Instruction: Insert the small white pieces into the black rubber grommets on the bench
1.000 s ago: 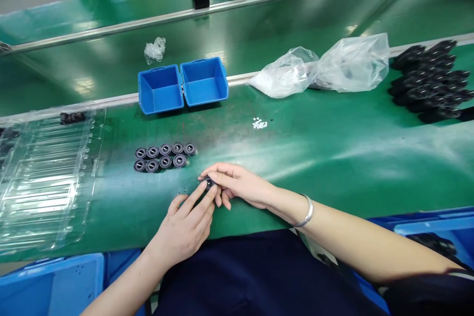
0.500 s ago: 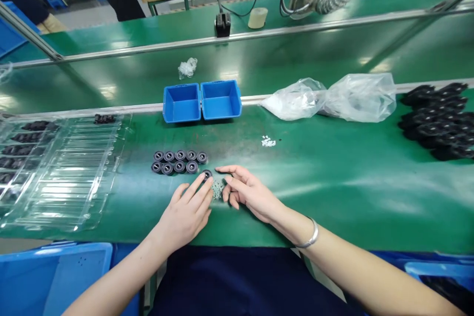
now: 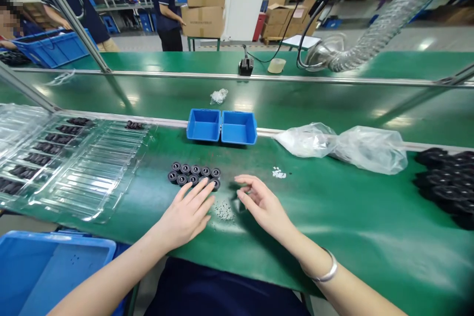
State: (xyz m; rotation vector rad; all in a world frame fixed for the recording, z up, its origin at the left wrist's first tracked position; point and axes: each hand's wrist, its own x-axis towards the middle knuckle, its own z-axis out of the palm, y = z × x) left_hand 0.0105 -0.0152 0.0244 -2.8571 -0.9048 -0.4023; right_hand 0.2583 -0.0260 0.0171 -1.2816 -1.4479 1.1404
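Note:
Two rows of small black round parts [image 3: 185, 169] with hollow centres stand upright on the green table. My left hand [image 3: 189, 211] lies palm down with its fingers stretched out, the fingertips at the right end of the near row and partly covering parts there. To the right, my right hand [image 3: 262, 202] hovers with loosely bent fingers apart, and nothing shows in them. Between the hands lies a scatter of tiny dark and pale pieces [image 3: 224, 211]. Small white bits [image 3: 278, 173] lie beyond my right hand.
Two joined blue bins [image 3: 239, 129] stand at the table's back, with plastic bags [image 3: 370, 149] to their right. Clear trays [image 3: 87, 170] with black parts cover the left. Black parts [image 3: 444, 177] are heaped at right. A blue crate [image 3: 55, 266] sits below; people stand beyond.
The camera view has tilted up. The round part under my left fingertips has joined the end of the near row. My right hand has drawn away from the tiny pieces.

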